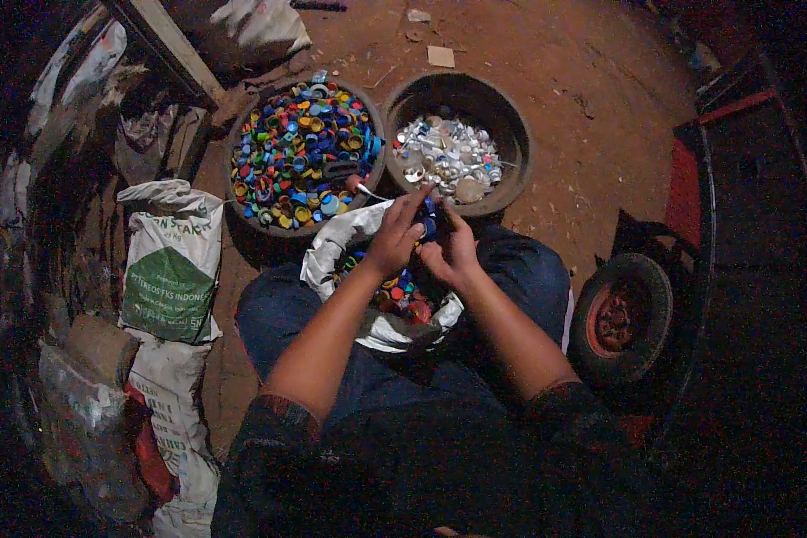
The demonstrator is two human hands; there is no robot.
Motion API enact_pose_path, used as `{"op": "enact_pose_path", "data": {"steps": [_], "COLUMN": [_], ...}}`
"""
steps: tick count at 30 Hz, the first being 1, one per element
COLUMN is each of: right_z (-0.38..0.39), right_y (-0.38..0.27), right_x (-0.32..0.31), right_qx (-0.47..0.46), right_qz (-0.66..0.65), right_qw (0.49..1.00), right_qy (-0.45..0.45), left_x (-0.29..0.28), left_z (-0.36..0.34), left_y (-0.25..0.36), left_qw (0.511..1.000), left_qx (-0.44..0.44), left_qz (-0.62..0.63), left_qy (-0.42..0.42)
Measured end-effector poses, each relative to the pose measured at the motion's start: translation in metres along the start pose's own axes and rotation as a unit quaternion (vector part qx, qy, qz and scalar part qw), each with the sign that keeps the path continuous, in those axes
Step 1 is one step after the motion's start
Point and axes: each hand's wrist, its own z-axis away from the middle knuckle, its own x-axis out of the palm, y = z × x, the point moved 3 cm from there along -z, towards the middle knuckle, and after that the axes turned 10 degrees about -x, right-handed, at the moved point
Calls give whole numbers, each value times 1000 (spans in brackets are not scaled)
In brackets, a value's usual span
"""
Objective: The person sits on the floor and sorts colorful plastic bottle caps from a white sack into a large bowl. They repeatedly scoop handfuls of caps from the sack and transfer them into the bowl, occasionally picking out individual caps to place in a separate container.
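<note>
Between my hands is a small bunch of blue bottle caps, partly hidden by fingers. My left hand closes on them from the left, its fingers angled forward. On the other side my right hand is cupped around the same caps, thumb inward. Both are above a white woven sack with rolled-down edges, which stands between my legs. Mixed coloured caps lie inside it. Ahead to the left, a round dark tub is heaped with multicoloured caps. A second tub beside it holds white and clear pieces.
A tool with a dark slotted head and pale cord rests over the left tub. Printed white sacks lie at the left. To the right stands a wheel with a red hub. A square tan piece lies on the dirt floor.
</note>
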Motion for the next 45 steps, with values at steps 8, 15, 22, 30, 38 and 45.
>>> {"op": "enact_pose_path", "data": {"steps": [8, 15, 22, 30, 38, 45], "right_z": [-14, -1, -10, -16, -23, -30], "right_y": [17, 8, 5, 5, -2, 19], "right_x": [-35, 8, 5, 6, -10, -34], "right_qx": [-27, -43, -32, -46, -28, -41], "right_qz": [43, -41, -88, -95, -129, -49], "right_qw": [999, 998, 995, 994, 990, 994], "right_qy": [10, 24, -18, -10, -46, 92], "left_x": [-7, -5, -16, -20, -17, -14], "left_z": [-5, -8, -6, 2, -2, -8], "left_y": [6, 9, 4, 27, 14, 4], "left_qw": [994, 989, 964, 955, 954, 969], "left_qx": [94, 109, 87, 92, 96, 60], "left_qz": [-51, 86, -122, -225, -247, -83], "left_qy": [13, 43, 219, 172, 139, 225]}}
